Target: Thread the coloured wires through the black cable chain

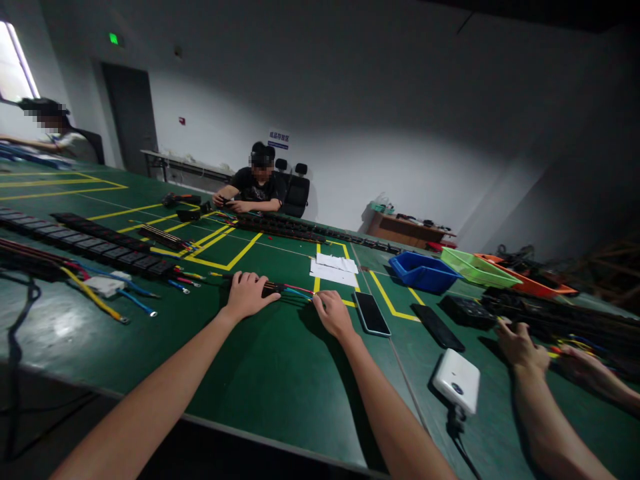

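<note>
At the centre of the frame, the left hand (246,293) lies over a slim black strip (271,288), palm down with the thumb along its near side; how tightly it grips, I can't tell. Thin red and blue wires (297,291) run from the strip's right end to the right hand (331,312), its curled fingers pinched together on their tips.

The table (280,373) is smooth, glossy green, marked with straight yellow tape (245,251). Its surface stretches between the forearms to a pale near edge at the bottom. Right of the right hand, close by, lies a flat, round-cornered smartphone (373,313); loose white paper (333,270) sits just above. Ring-ended cables (107,303) fan out at left.

At right are a glossy white power bank (456,380), a sloping-walled blue plastic bin (425,272) and a co-worker's hands (525,347). The wall sign (279,137), upper centre, reads 成品存放区.
</note>
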Available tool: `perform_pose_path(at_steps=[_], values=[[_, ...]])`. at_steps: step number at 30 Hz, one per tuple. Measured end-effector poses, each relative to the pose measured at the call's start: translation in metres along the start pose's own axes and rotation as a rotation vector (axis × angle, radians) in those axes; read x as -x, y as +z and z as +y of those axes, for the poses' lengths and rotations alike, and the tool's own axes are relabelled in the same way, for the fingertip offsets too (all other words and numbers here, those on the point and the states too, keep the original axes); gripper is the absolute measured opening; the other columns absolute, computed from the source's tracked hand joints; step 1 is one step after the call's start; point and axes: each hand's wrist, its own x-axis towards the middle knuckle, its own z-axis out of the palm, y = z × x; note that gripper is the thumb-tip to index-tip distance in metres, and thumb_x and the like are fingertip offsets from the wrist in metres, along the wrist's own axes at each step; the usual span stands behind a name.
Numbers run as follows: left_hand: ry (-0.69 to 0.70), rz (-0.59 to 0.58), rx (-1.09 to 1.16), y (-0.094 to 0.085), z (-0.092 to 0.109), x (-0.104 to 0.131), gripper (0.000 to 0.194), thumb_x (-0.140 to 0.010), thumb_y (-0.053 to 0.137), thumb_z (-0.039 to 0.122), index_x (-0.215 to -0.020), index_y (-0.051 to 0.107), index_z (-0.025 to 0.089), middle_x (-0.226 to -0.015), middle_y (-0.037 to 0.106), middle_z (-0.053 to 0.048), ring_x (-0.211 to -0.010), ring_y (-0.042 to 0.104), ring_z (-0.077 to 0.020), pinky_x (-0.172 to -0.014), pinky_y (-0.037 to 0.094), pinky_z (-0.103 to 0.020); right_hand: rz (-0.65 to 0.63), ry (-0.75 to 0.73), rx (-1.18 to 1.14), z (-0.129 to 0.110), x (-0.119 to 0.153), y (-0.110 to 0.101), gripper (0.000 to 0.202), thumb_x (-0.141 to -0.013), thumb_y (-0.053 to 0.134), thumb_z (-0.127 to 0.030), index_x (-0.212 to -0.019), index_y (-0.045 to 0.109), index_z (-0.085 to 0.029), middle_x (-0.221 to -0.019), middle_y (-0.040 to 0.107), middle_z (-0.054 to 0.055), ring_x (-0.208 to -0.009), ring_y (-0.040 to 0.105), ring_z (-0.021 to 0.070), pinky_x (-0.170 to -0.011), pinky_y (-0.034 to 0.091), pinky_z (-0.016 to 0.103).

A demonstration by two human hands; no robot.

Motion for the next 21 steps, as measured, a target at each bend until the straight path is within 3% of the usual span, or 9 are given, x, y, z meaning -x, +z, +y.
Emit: perform_pose_path(at_steps=[12, 21], values=[[-0.015, -0.038, 0.046, -0.002, -0.001, -0.001, 0.076, -0.086, 0.034, 0.083, -0.111, 0.07, 0.021, -0.109, 0.067, -0.016, -0.108, 0.055, -0.0351, -0.106, 0.026, -0.054, 0.059, 0.044, -0.016, 0.016, 0.001, 0.011, 0.017, -0.098, 0.047, -0.021, -0.099, 0.063, -0.021, -0.101, 0.069, 0.008, -0.098, 0.06, 0.0228, -0.085, 0.048, 0.034], [-0.027, -0.043, 0.052, -0.004, 0.0, -0.001, 0.074, -0.085, 0.036, 0.082, -0.112, 0.069, 0.022, -0.111, 0.067, -0.016, -0.11, 0.055, -0.0348, -0.107, 0.025, -0.053, 0.053, 0.103, -0.026, 0.014, 0.002, 0.01, 0.019, -0.091, 0.056, -0.024, -0.11, 0.058, -0.022, -0.105, 0.066, 0.008, -0.099, 0.061, 0.0242, -0.083, 0.049, 0.035]])
